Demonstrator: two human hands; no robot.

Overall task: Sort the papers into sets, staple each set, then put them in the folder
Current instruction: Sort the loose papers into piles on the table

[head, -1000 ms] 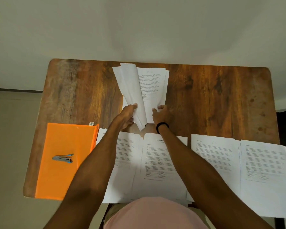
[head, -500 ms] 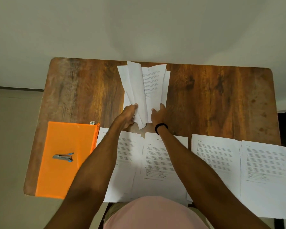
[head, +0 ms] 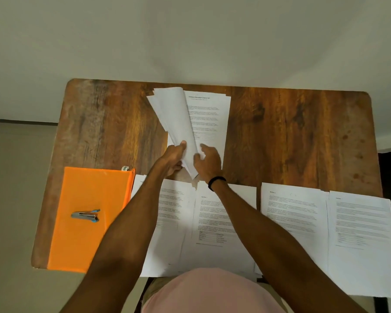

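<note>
**Desk:** What is laid out, widest first?

**Me:** A brown wooden tabletop [head: 303, 132] with rounded corners, seen from above my own arms. Along its near edge lies a row of white printed sheets [head: 291, 222], side by side and slightly overlapping, the rightmost hanging past the edge. At the near left lies a flat bright-orange plastic folder [head: 88, 245], closed, just beside that row.

**Desk:** And the papers being sorted?

**Me:** A stack of white printed pages [head: 215, 114] lies at the far middle of the tabletop, its top page headed with a bold title. A bundle of lifted white sheets [head: 174, 114] is peeled up from the stack's left side and leans leftward, blank backs showing.

**Desk:** Your hands?

**Me:** Close together at the stack's near end, not touching. My left hand [head: 173, 159] grips the lifted bundle, thumb on top. My right hand [head: 209, 161] lies on the top page, forefinger out and the other fingers bent. Whether it pinches a sheet I cannot tell.

**Desk:** The smaller items?

**Me:** A small grey metal stapler with blue trim [head: 85, 215] lies on the orange folder. A black band [head: 216, 182] circles my right wrist.
</note>
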